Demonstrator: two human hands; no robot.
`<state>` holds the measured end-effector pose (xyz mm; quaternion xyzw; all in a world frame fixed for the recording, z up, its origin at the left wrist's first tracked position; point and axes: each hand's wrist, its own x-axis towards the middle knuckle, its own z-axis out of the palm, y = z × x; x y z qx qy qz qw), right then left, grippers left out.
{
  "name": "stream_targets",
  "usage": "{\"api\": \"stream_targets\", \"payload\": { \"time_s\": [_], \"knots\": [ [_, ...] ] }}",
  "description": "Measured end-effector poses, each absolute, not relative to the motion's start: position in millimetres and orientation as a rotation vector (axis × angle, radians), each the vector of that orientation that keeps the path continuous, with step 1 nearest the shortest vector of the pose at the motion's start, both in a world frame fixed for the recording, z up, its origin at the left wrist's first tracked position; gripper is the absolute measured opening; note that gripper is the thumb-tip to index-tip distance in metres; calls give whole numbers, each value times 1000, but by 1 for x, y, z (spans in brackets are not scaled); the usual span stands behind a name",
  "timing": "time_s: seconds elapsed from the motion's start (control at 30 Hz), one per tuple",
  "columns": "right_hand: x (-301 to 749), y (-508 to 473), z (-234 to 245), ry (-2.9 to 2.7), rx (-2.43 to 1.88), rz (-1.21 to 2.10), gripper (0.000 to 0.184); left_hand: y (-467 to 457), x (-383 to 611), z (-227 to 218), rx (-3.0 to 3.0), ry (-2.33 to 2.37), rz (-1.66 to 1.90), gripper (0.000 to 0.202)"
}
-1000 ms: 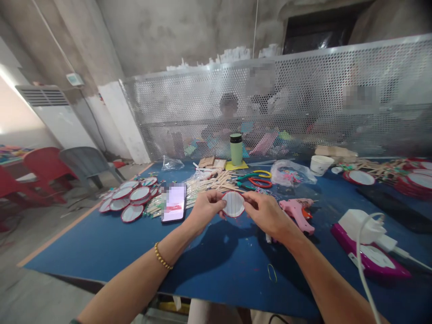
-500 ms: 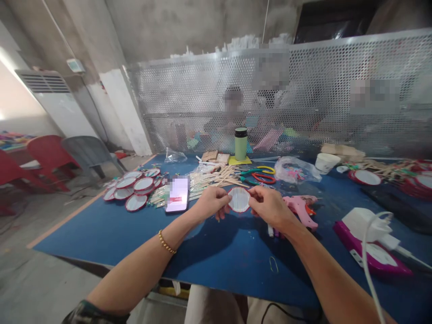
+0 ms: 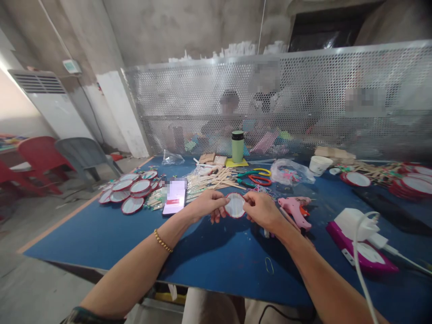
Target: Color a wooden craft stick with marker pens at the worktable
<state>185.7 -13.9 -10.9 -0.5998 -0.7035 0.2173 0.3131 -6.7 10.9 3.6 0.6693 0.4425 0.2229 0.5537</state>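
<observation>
Both hands hold one small round white disc with a red rim (image 3: 235, 205) just above the blue table (image 3: 216, 265). My left hand (image 3: 206, 205) pinches the disc's left edge, thumb on top. My right hand (image 3: 262, 210) pinches its right edge. The disc faces me, roughly upright. A pile of similar red-rimmed discs (image 3: 130, 192) lies to the left, next to a lit phone (image 3: 175, 197). Loose wooden sticks (image 3: 216, 179) lie just beyond my hands.
A pink glue gun (image 3: 294, 208) lies right of my right hand. Scissors (image 3: 254, 176), a green bottle (image 3: 237, 146), a plastic bag (image 3: 290, 171), a white cup (image 3: 318, 164) sit farther back. A purple power strip with a white charger (image 3: 359, 235) is at right. People sit behind a perforated metal screen (image 3: 270, 103).
My hands keep their hold on the disc throughout and shift only slightly. The camera view swings a little.
</observation>
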Motion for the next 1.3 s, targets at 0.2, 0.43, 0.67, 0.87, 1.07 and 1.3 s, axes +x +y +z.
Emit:
{"api": "stream_targets", "payload": {
  "time_s": [0.2,0.43,0.67,0.87,1.07,1.3],
  "knots": [
    [178,-19,-8,-1876,-1673,650,25,13,-11,7,1764,1186,367,25],
    [175,-23,-11,-1985,-1680,663,26,8,-13,17,2028,1339,61,25],
    [201,-14,-2,-1796,-1624,369,27,15,-16,10,2076,1380,59,25],
    [218,-11,0,-1686,-1486,106,27,17,-14,2,2077,1412,22,26],
    [215,-14,-2,-1702,-1465,133,26,15,-11,-1,2114,1454,27,26],
    [218,-16,1,-1663,-1457,-2,25,14,-13,0,2185,1416,-18,26]
  ]
}}
